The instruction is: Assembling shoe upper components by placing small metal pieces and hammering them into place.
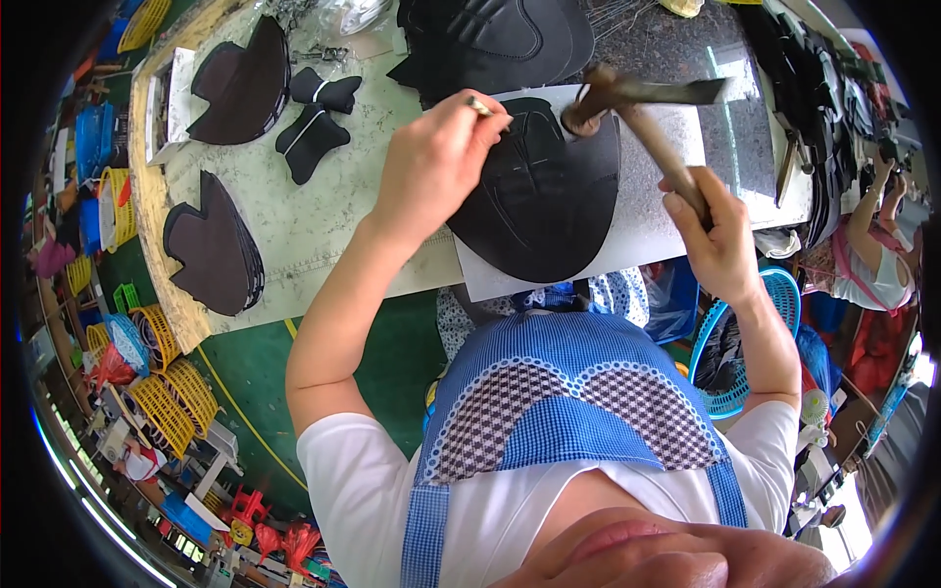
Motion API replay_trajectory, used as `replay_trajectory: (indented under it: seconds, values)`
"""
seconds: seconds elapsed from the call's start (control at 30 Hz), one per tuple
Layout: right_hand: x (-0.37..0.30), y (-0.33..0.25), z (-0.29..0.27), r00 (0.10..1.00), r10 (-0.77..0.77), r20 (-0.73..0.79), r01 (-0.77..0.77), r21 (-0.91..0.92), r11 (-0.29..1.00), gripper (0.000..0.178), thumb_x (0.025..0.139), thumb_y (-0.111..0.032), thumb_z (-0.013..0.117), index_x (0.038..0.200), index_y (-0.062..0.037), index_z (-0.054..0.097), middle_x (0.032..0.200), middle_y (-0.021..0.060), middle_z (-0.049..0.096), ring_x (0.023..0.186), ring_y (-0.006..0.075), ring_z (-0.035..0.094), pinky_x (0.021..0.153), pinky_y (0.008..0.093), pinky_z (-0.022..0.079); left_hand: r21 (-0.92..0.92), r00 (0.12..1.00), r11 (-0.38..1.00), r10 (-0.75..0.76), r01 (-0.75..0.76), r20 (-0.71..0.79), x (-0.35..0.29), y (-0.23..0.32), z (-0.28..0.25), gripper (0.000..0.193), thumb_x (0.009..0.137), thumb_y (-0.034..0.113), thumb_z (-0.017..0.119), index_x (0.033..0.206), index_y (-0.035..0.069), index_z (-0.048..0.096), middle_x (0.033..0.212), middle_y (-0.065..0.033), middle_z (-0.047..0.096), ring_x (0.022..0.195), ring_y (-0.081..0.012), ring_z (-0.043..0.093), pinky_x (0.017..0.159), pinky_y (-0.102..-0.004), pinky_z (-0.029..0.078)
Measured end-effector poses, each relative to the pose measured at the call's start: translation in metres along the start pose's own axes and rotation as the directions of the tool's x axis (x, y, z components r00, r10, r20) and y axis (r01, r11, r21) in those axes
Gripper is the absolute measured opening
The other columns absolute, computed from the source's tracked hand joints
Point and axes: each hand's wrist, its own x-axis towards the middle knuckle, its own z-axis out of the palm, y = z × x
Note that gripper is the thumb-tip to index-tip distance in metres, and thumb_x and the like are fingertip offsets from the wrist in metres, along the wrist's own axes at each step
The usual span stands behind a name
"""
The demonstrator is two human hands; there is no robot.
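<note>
My left hand (431, 162) is closed round a short metal punch (479, 106), its lower end hidden by the fingers, at the upper left of a black upper piece (554, 220). This piece is rounded, has stitched lines and cut slots, and lies flat on a white sheet (478, 272). On the right, my right hand (714, 230) grips the wooden handle of a hammer (642, 127). The hammer's head, slightly blurred, is raised over the piece's upper right edge, to the right of the punch.
Stacks of dark cut pieces (214, 245) lie at the table's left, near small black tied bundles (314, 142). More black upper pieces (500, 44) are beyond my hands. A dark stone slab (676, 49) is at the back right. A blue basket (784, 294) stands by my right arm.
</note>
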Motion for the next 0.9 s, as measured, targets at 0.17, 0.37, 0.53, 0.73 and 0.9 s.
replay_trajectory:
  seconds: [0.17, 0.37, 0.53, 0.73, 0.9]
  values:
    - [0.010, -0.014, 0.002, 0.920, -0.354, -0.168, 0.377, 0.131, 0.917, 0.020, 0.091, -0.016, 0.064, 0.094, 0.0007, 0.053, 0.064, 0.0098, 0.056, 0.055, 0.0166, 0.058, 0.051, 0.0298, 0.043, 0.527, 0.959, 0.811, 0.281, -0.253, 0.029, 0.001, 0.014, 0.009, 0.016, 0.092, 0.021, 0.061, 0.089, 0.006, 0.055, 0.075, -0.0029, 0.060, 0.058, -0.0212, 0.063, 0.047, -0.0301, 0.049]
    - [0.015, -0.010, 0.006, 0.983, -0.152, -0.100, 0.159, 0.057, 0.986, 0.022, 0.092, -0.015, 0.063, 0.087, 0.0009, 0.049, 0.056, 0.0100, 0.046, 0.049, 0.0158, 0.050, 0.046, 0.0323, 0.038, -0.231, 0.946, 0.923, -0.322, 0.307, -0.031, 0.002, -0.002, 0.004, 0.022, 0.099, 0.023, 0.054, 0.095, 0.001, 0.056, 0.080, -0.0088, 0.068, 0.071, -0.0148, 0.069, 0.058, -0.0271, 0.054]
    - [0.003, 0.005, 0.006, 0.990, 0.130, -0.063, -0.104, 0.308, 0.946, 0.026, 0.096, -0.024, 0.059, 0.088, -0.0011, 0.051, 0.060, 0.0013, 0.045, 0.054, 0.0084, 0.040, 0.047, 0.0276, 0.034, -0.384, 0.951, 0.874, -0.306, 0.297, 0.041, 0.004, -0.004, 0.002, 0.024, 0.099, 0.023, 0.055, 0.097, -0.001, 0.059, 0.081, -0.0077, 0.068, 0.075, -0.0146, 0.068, 0.068, -0.0248, 0.053]
    - [-0.002, 0.022, 0.011, 0.992, 0.104, -0.068, -0.088, 0.213, 0.973, 0.027, 0.096, -0.026, 0.061, 0.088, -0.0012, 0.051, 0.060, 0.0009, 0.042, 0.055, 0.0082, 0.038, 0.048, 0.0278, 0.032, -0.352, 0.958, 0.892, -0.278, 0.284, 0.068, 0.007, -0.004, 0.000, 0.023, 0.098, 0.022, 0.056, 0.095, 0.000, 0.060, 0.081, -0.0074, 0.069, 0.075, -0.0142, 0.069, 0.066, -0.0252, 0.052]
    - [0.002, 0.003, 0.002, 0.987, -0.036, -0.154, 0.082, 0.309, 0.947, 0.024, 0.095, -0.022, 0.060, 0.091, 0.0003, 0.052, 0.061, -0.0008, 0.046, 0.054, 0.0056, 0.040, 0.047, 0.0234, 0.032, 0.212, 0.999, 0.977, 0.032, -0.025, -0.027, 0.004, 0.003, 0.007, 0.015, 0.093, 0.020, 0.060, 0.088, 0.007, 0.059, 0.074, -0.0015, 0.067, 0.063, -0.0174, 0.067, 0.053, -0.0286, 0.051]
